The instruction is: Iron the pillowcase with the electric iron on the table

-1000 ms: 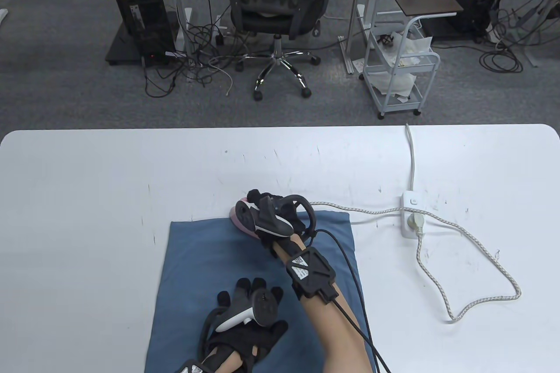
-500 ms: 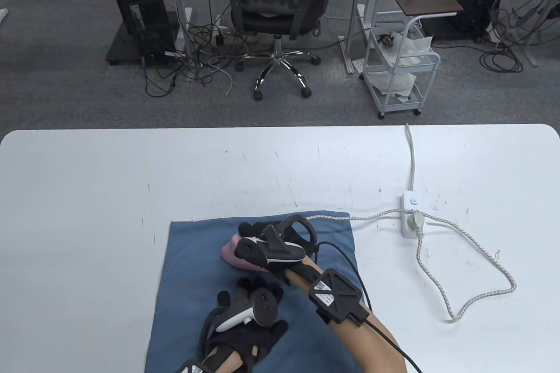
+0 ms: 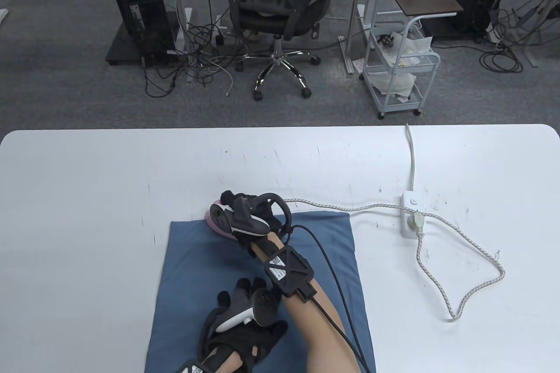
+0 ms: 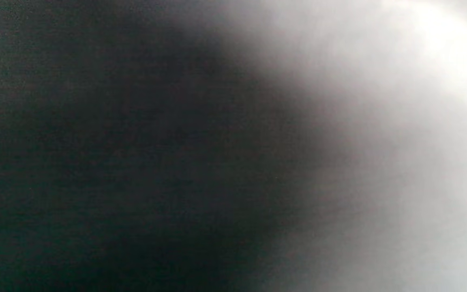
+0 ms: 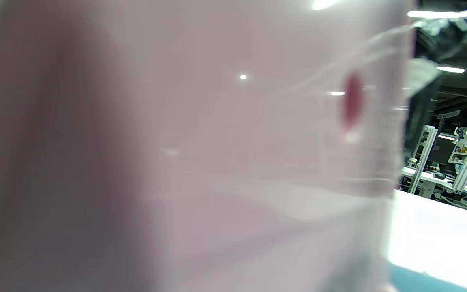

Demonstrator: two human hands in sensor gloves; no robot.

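Observation:
A blue pillowcase (image 3: 192, 259) lies flat on the white table (image 3: 87, 180) at the front centre. My right hand (image 3: 238, 211) grips a pink electric iron (image 3: 214, 224) at the pillowcase's far edge, left of its middle. The iron's pink body (image 5: 217, 142) fills the right wrist view. My left hand (image 3: 245, 316) rests flat on the near part of the pillowcase, fingers spread. The left wrist view is dark and blurred and shows nothing clear.
A white power strip (image 3: 411, 215) lies on the table at the right, with the iron's braided cord (image 3: 477, 255) looping toward the front right. An office chair (image 3: 275, 1) and a white cart (image 3: 400, 67) stand on the floor beyond the table.
My right hand drew the iron back toward me over the pillowcase, then pushed it out again to the far edge, now further left. The cord shifted with it. My left hand stayed put.

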